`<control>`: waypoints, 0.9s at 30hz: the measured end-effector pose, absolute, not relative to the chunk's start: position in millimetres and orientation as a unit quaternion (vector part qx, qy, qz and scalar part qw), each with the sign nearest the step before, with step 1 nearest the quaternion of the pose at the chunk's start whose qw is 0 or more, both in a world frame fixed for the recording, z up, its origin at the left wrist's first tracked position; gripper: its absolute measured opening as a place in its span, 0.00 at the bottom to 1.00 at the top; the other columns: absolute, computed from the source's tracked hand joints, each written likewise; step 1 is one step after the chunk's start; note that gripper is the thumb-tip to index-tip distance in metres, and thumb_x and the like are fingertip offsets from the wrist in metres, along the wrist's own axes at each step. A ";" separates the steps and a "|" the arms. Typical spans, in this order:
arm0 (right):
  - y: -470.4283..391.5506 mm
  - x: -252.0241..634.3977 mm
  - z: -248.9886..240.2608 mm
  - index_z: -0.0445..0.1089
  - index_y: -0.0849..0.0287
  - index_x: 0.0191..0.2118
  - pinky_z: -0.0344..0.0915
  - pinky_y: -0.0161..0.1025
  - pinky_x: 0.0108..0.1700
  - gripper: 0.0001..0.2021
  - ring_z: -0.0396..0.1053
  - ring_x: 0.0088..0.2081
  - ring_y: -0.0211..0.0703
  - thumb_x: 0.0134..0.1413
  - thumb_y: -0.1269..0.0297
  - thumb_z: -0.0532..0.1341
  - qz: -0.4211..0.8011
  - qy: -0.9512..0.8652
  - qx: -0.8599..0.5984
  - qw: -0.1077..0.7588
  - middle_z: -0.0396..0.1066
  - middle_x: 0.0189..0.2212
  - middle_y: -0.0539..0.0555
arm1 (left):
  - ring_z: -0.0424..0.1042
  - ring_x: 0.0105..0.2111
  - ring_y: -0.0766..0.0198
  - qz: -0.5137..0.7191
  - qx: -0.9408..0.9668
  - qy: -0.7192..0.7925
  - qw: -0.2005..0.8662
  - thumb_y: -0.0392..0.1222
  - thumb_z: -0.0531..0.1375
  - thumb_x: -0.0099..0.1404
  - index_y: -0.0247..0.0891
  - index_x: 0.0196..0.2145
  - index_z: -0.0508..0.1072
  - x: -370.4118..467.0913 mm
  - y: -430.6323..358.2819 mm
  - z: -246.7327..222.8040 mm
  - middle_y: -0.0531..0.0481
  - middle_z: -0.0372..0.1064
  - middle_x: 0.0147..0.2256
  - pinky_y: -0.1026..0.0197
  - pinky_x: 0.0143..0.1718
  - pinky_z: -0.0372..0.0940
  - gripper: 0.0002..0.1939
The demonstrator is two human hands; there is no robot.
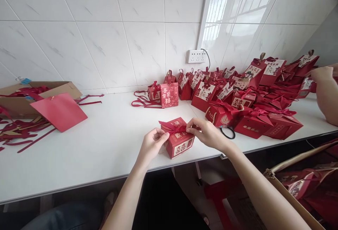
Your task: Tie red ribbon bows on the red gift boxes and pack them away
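A small red gift box (pixel 182 147) with cream and gold characters stands near the front edge of the white table. A red ribbon (pixel 174 128) is tied in a bow across its top. My left hand (pixel 154 144) pinches the ribbon at the box's left side, thumb against fingers. On the right side of the bow, my right hand (pixel 203 131) pinches the other part of the ribbon. Behind the box, a red patterned box (pixel 169 95) stands upright beside a smaller ribboned box and loose red ribbons (pixel 146 104).
Many red gift boxes (pixel 257 122) crowd the table's right side. At left are a cardboard box (pixel 63 88), a red card (pixel 62 112) and loose ribbons. A power strip (pixel 195 56) hangs on the wall. Another person's arm (pixel 326 93) reaches in at far right.
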State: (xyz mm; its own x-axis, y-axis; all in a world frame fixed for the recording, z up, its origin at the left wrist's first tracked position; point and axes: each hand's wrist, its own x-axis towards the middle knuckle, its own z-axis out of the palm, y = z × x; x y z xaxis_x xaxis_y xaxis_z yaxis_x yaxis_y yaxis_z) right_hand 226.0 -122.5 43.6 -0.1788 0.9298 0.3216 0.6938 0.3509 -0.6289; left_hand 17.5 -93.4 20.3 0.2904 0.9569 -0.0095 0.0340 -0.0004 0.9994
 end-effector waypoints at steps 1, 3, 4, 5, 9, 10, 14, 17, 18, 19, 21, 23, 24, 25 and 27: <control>-121.7 227.1 42.4 0.65 0.58 0.30 0.62 0.34 0.31 0.05 0.65 0.27 0.36 0.56 0.67 0.55 0.161 -0.749 -0.543 0.344 0.69 0.27 0.50 | 0.64 0.25 0.68 0.418 0.567 0.425 0.569 0.53 0.63 0.51 0.36 0.26 0.66 16.9 -92.7 19.2 0.52 0.65 0.25 0.66 0.27 0.58 0.17; -120.8 229.2 39.8 0.65 0.58 0.31 0.62 0.34 0.32 0.04 0.65 0.28 0.37 0.56 0.67 0.55 0.124 -0.758 -0.536 0.351 0.69 0.28 0.50 | 0.65 0.27 0.67 0.429 0.554 0.416 0.579 0.52 0.64 0.50 0.36 0.27 0.66 15.6 -91.4 17.4 0.52 0.66 0.27 0.66 0.29 0.59 0.17; -120.6 230.2 38.4 0.65 0.58 0.31 0.62 0.34 0.32 0.04 0.65 0.29 0.37 0.56 0.67 0.55 0.106 -0.762 -0.533 0.353 0.69 0.28 0.51 | 0.65 0.28 0.67 0.434 0.549 0.411 0.584 0.51 0.64 0.50 0.36 0.28 0.66 15.0 -90.7 16.7 0.51 0.67 0.28 0.66 0.30 0.60 0.16; -120.8 231.1 37.1 0.64 0.57 0.31 0.62 0.34 0.32 0.04 0.65 0.29 0.38 0.56 0.67 0.55 0.093 -0.765 -0.530 0.353 0.69 0.29 0.51 | 0.66 0.29 0.67 0.436 0.545 0.408 0.589 0.50 0.64 0.51 0.36 0.28 0.66 14.5 -90.2 16.0 0.51 0.67 0.29 0.66 0.31 0.60 0.16; -125.2 232.3 36.3 0.64 0.57 0.35 0.62 0.34 0.33 0.03 0.66 0.29 0.37 0.57 0.66 0.55 0.088 -0.766 -0.528 0.357 0.69 0.30 0.51 | 0.66 0.30 0.67 0.439 0.532 0.398 0.604 0.49 0.65 0.51 0.36 0.28 0.66 13.8 -89.1 14.6 0.52 0.66 0.29 0.67 0.32 0.60 0.16; -127.5 231.5 37.8 0.64 0.56 0.36 0.62 0.34 0.33 0.03 0.66 0.30 0.37 0.57 0.65 0.55 0.089 -0.765 -0.528 0.358 0.70 0.31 0.51 | 0.66 0.30 0.67 0.440 0.532 0.397 0.605 0.48 0.65 0.51 0.36 0.28 0.66 13.9 -89.2 14.5 0.52 0.66 0.29 0.67 0.32 0.60 0.16; -137.2 223.7 46.6 0.65 0.58 0.33 0.62 0.35 0.34 0.10 0.66 0.31 0.38 0.52 0.56 0.60 0.066 -0.771 -0.543 0.326 0.68 0.32 0.52 | 0.66 0.32 0.66 0.440 0.526 0.398 0.610 0.49 0.65 0.50 0.36 0.30 0.66 14.5 -90.1 14.3 0.51 0.67 0.30 0.66 0.32 0.60 0.17; -139.1 217.0 48.5 0.66 0.58 0.31 0.62 0.35 0.32 0.13 0.65 0.30 0.39 0.49 0.53 0.63 0.038 -0.775 -0.558 0.296 0.67 0.31 0.53 | 0.66 0.31 0.66 0.423 0.531 0.411 0.609 0.50 0.65 0.51 0.35 0.29 0.66 13.7 -90.3 13.3 0.50 0.67 0.29 0.66 0.31 0.60 0.16; -138.2 215.7 47.5 0.67 0.58 0.31 0.61 0.35 0.32 0.11 0.65 0.30 0.39 0.51 0.55 0.62 0.032 -0.773 -0.561 0.295 0.67 0.30 0.53 | 0.65 0.30 0.66 0.414 0.537 0.413 0.608 0.50 0.64 0.51 0.35 0.28 0.66 13.0 -90.1 12.6 0.50 0.66 0.29 0.66 0.30 0.60 0.16; -136.8 215.2 45.9 0.67 0.58 0.31 0.61 0.35 0.32 0.09 0.66 0.30 0.39 0.53 0.57 0.60 0.031 -0.771 -0.561 0.299 0.67 0.30 0.52 | 0.65 0.30 0.66 0.407 0.541 0.413 0.609 0.51 0.64 0.52 0.35 0.26 0.66 12.1 -89.9 11.9 0.50 0.66 0.28 0.66 0.30 0.60 0.16; -133.3 216.1 42.4 0.68 0.58 0.31 0.61 0.34 0.34 0.07 0.66 0.30 0.38 0.57 0.63 0.57 0.045 -0.773 -0.549 0.315 0.67 0.31 0.52 | 0.65 0.28 0.67 0.399 0.542 0.404 0.620 0.51 0.63 0.53 0.34 0.26 0.67 10.2 -89.1 10.3 0.50 0.65 0.27 0.66 0.29 0.59 0.16; -130.4 219.0 40.0 0.68 0.58 0.32 0.62 0.34 0.35 0.06 0.67 0.31 0.37 0.58 0.66 0.56 0.068 -0.778 -0.532 0.327 0.67 0.32 0.52 | 0.63 0.25 0.69 0.400 0.537 0.387 0.634 0.51 0.63 0.53 0.34 0.28 0.68 8.4 -88.3 9.2 0.51 0.64 0.25 0.66 0.26 0.58 0.15; -129.5 220.6 39.6 0.68 0.58 0.32 0.62 0.34 0.35 0.05 0.67 0.31 0.37 0.58 0.67 0.56 0.078 -0.779 -0.528 0.329 0.68 0.32 0.52 | 0.61 0.23 0.70 0.399 0.536 0.379 0.640 0.50 0.63 0.54 0.34 0.29 0.69 7.8 -87.9 9.0 0.51 0.64 0.24 0.66 0.25 0.57 0.15; -129.0 222.2 39.5 0.68 0.58 0.33 0.63 0.34 0.36 0.05 0.67 0.32 0.37 0.57 0.68 0.56 0.084 -0.778 -0.528 0.330 0.68 0.32 0.52 | 0.60 0.22 0.70 0.397 0.536 0.372 0.646 0.50 0.63 0.54 0.34 0.30 0.70 7.5 -87.6 9.0 0.51 0.64 0.24 0.66 0.24 0.57 0.16; -128.7 224.7 40.3 0.69 0.58 0.32 0.63 0.35 0.36 0.06 0.67 0.32 0.38 0.57 0.67 0.56 0.084 -0.775 -0.531 0.332 0.68 0.32 0.52 | 0.59 0.21 0.71 0.395 0.533 0.361 0.656 0.50 0.64 0.53 0.33 0.31 0.70 7.6 -87.2 9.4 0.51 0.64 0.25 0.66 0.24 0.56 0.16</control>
